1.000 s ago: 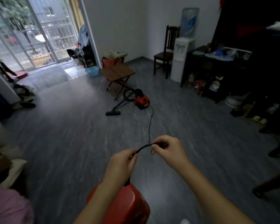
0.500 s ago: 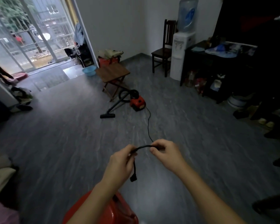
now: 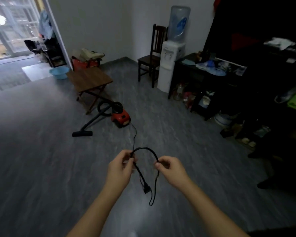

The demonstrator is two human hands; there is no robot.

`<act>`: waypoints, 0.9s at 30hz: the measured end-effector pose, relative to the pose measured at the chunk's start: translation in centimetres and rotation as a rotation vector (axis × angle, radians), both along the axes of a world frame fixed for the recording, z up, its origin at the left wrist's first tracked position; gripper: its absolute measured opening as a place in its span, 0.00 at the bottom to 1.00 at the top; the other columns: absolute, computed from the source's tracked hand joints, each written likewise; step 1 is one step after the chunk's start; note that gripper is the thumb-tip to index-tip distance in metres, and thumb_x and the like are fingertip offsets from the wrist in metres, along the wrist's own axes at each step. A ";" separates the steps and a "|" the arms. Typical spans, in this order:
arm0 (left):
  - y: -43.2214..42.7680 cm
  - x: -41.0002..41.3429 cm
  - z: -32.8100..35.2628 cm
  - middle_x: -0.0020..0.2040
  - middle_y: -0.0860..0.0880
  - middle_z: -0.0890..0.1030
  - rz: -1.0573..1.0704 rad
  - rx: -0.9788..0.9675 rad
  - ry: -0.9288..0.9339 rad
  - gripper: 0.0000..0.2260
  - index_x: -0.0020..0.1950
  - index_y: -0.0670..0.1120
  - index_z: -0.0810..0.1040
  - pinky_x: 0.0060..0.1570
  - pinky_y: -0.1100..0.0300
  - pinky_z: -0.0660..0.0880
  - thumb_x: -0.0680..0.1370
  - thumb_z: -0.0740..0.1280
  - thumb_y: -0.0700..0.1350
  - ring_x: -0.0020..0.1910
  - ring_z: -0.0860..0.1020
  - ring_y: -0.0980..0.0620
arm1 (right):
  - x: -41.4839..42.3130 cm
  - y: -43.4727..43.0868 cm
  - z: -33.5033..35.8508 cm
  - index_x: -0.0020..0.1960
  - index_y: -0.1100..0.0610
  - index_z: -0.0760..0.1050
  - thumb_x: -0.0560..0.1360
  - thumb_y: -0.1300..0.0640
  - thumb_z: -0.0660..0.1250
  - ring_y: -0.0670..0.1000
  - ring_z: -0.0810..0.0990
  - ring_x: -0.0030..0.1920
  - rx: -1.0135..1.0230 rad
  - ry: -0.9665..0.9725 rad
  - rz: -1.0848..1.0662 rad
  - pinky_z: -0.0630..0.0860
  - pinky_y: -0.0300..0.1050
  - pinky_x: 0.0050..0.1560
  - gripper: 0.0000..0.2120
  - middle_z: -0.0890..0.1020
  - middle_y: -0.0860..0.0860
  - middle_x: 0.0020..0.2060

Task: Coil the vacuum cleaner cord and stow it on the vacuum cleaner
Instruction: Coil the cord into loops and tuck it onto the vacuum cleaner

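Both hands are raised over the grey floor [image 3: 41, 159], each pinched shut on the black cord [image 3: 144, 148]. The left hand [image 3: 120, 168] grips it between thumb and fingers at about 10 o'clock of the loop, and the right hand [image 3: 169, 168] pinches it at about 3 o'clock. Between them the cord rises in an arch. Below the left hand a stiff stretch runs down toward 5 o'clock and ends in the plug [image 3: 147, 189], which hangs free. Below the right hand the cord drops in a narrow hanging loop, its bottom lower than the plug and just beside it.

From the left hand's grip a thin line of cord runs away at 12 o'clock across the floor to the red vacuum cleaner [image 3: 120, 118], which sits well apart from the hands. Its black hose [image 3: 102, 106] curls at its 10 o'clock side, and the wand slants down to the floor head [image 3: 82, 133] at 8 o'clock of the body. A low wooden folding table [image 3: 89, 79] stands just behind the vacuum cleaner at 11 o'clock. A water dispenser [image 3: 172, 59] stands by the wall at 1 o'clock, beside a dark chair [image 3: 151, 57].
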State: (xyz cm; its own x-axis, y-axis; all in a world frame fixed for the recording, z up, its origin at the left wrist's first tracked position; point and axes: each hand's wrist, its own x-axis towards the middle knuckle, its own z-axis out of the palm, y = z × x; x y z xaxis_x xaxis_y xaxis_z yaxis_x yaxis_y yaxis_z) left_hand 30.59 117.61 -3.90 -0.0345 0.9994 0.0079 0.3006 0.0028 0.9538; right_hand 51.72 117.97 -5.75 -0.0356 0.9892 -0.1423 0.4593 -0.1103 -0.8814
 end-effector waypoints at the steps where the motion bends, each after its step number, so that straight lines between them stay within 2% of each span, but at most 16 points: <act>1: 1.7 0.3 0.2 0.45 0.50 0.85 0.009 -0.021 -0.044 0.09 0.51 0.50 0.79 0.40 0.53 0.84 0.81 0.65 0.36 0.41 0.85 0.48 | 0.2 1.4 0.6 0.46 0.52 0.83 0.76 0.56 0.71 0.46 0.84 0.45 0.010 0.023 -0.016 0.81 0.43 0.49 0.03 0.86 0.48 0.41; 5: 7.7 1.7 0.8 0.47 0.45 0.85 0.014 -0.105 -0.196 0.06 0.53 0.46 0.78 0.39 0.56 0.84 0.81 0.65 0.36 0.40 0.85 0.47 | 0.8 6.2 2.4 0.42 0.51 0.82 0.76 0.57 0.71 0.49 0.85 0.43 0.035 0.118 -0.079 0.83 0.51 0.48 0.04 0.86 0.49 0.38; 8: 11.6 3.0 0.8 0.47 0.43 0.85 0.003 -0.137 -0.240 0.05 0.53 0.45 0.78 0.40 0.51 0.84 0.81 0.65 0.36 0.39 0.85 0.46 | 1.6 9.6 2.8 0.41 0.51 0.82 0.75 0.57 0.71 0.49 0.85 0.42 0.047 0.128 -0.079 0.82 0.50 0.49 0.05 0.86 0.49 0.38; 11: 15.8 4.8 0.1 0.48 0.41 0.85 0.021 -0.194 -0.268 0.05 0.55 0.42 0.77 0.39 0.50 0.84 0.81 0.64 0.36 0.40 0.85 0.41 | 3.1 13.4 2.1 0.42 0.49 0.81 0.75 0.56 0.72 0.51 0.85 0.43 0.021 0.150 -0.092 0.82 0.52 0.50 0.04 0.87 0.48 0.38; 17: 24.6 9.0 -0.6 0.49 0.40 0.84 0.090 -0.229 -0.263 0.06 0.51 0.42 0.75 0.36 0.55 0.84 0.82 0.60 0.34 0.36 0.83 0.49 | 6.3 22.7 -0.8 0.42 0.43 0.81 0.70 0.49 0.75 0.51 0.83 0.42 -0.064 0.234 -0.042 0.83 0.54 0.51 0.03 0.85 0.50 0.39; 19: 27.7 10.2 -0.1 0.50 0.39 0.84 0.137 -0.232 -0.275 0.06 0.51 0.42 0.75 0.36 0.54 0.84 0.83 0.60 0.34 0.41 0.84 0.42 | 7.2 26.3 -1.2 0.44 0.45 0.81 0.71 0.51 0.75 0.50 0.83 0.43 -0.099 0.264 0.019 0.83 0.54 0.52 0.04 0.85 0.51 0.41; 21: 30.5 11.1 0.6 0.50 0.39 0.84 0.181 -0.228 -0.285 0.06 0.52 0.42 0.75 0.37 0.53 0.84 0.83 0.60 0.34 0.45 0.84 0.36 | 8.0 29.8 -1.4 0.48 0.47 0.81 0.70 0.47 0.75 0.50 0.85 0.48 -0.133 0.283 0.078 0.82 0.53 0.55 0.09 0.86 0.51 0.45; 24: 34.2 11.8 1.8 0.50 0.40 0.85 0.238 -0.187 -0.289 0.06 0.53 0.42 0.75 0.38 0.53 0.84 0.83 0.60 0.35 0.45 0.85 0.38 | 8.8 35.1 -0.9 0.53 0.50 0.82 0.64 0.39 0.74 0.51 0.85 0.51 -0.192 0.292 0.201 0.82 0.51 0.56 0.22 0.86 0.50 0.48; 27: 37.3 11.6 2.6 0.49 0.41 0.85 0.302 -0.165 -0.306 0.05 0.55 0.41 0.76 0.37 0.53 0.84 0.82 0.61 0.34 0.44 0.85 0.38 | 8.5 39.7 -0.2 0.58 0.54 0.80 0.67 0.42 0.75 0.49 0.85 0.51 -0.239 0.276 0.322 0.81 0.48 0.55 0.24 0.86 0.51 0.48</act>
